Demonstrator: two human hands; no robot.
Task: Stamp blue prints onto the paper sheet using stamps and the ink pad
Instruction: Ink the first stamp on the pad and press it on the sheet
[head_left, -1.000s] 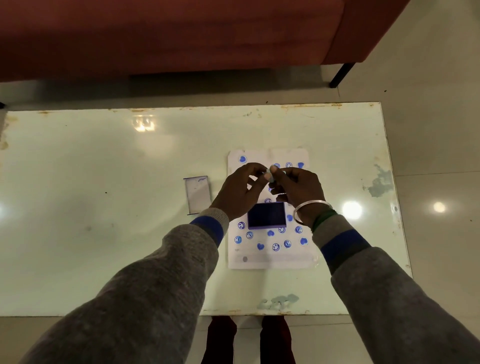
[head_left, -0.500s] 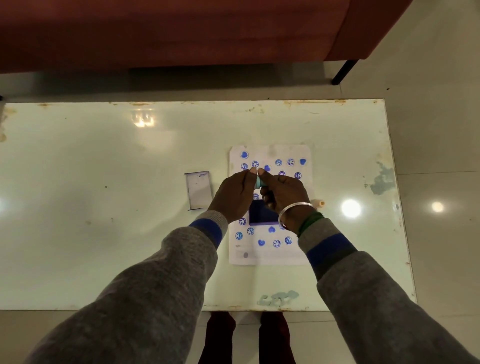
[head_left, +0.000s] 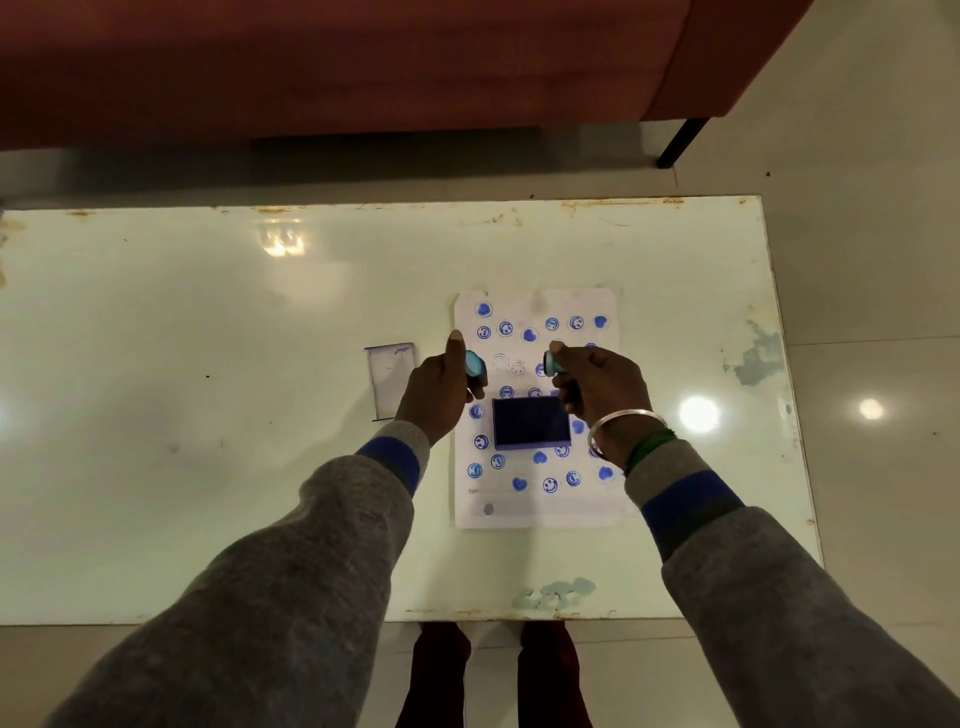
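Note:
A white paper sheet (head_left: 535, 512) lies on the table, covered with several blue smiley and heart prints. A dark blue ink pad (head_left: 529, 422) rests open on the middle of the sheet. My left hand (head_left: 439, 392) hovers at the sheet's left edge, gripping a light blue piece (head_left: 475, 362) of a stamp. My right hand (head_left: 597, 387) is over the sheet's right half, holding another light blue stamp piece (head_left: 550, 362). The two pieces are apart, facing each other above the pad's far side.
The ink pad's clear lid (head_left: 392, 379) lies on the pale glass table (head_left: 208, 415) left of the sheet. A red sofa (head_left: 363, 67) stands beyond the far edge. My feet show below the near edge.
My hands were together over the sheet, joined on one small blue item. They have drawn apart sideways, each now holding a light blue piece.

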